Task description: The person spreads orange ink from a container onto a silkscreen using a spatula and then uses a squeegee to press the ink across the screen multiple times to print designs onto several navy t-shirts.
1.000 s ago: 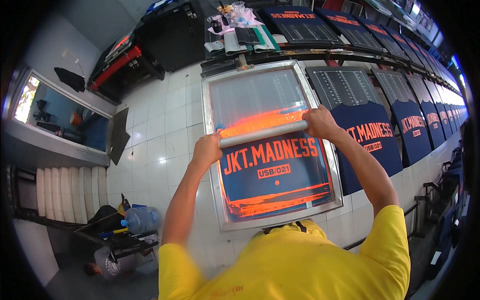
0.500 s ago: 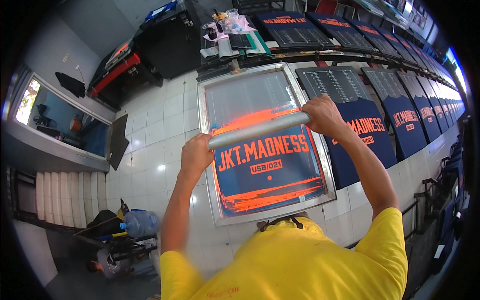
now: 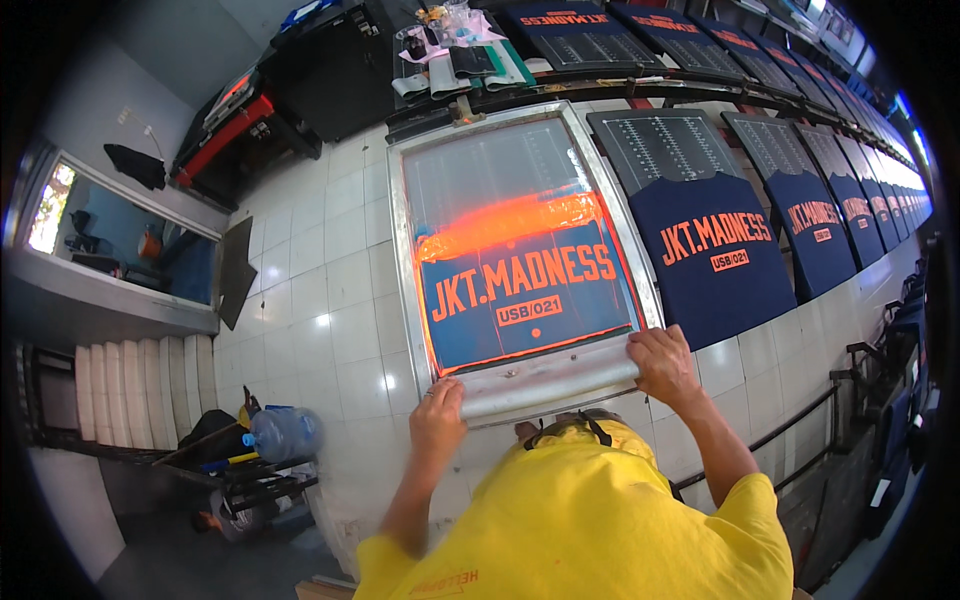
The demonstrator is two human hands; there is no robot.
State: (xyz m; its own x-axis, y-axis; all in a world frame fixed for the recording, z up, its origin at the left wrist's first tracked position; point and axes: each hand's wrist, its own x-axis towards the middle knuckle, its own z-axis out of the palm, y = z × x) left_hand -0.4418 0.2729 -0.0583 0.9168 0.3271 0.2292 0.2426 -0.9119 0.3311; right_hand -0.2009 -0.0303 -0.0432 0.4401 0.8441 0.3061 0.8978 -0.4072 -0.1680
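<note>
Gripping its two ends with fingers clamped over them, our left hand [image 3: 441,412] and right hand [image 3: 664,364] hold the grey squeegee [image 3: 550,386] at the near end of the screen frame [image 3: 404,280]. Its long axis runs left to right, right end angled slightly away from us. Beyond, orange ink [image 3: 510,226] bands the screen crosswise.

Counting one left hand [image 3: 440,415], one right hand [image 3: 666,364] and one squeegee [image 3: 550,388] at the near edge of one screen [image 3: 399,200]; past its right edge, at least four shirts [image 3: 705,290].
</note>
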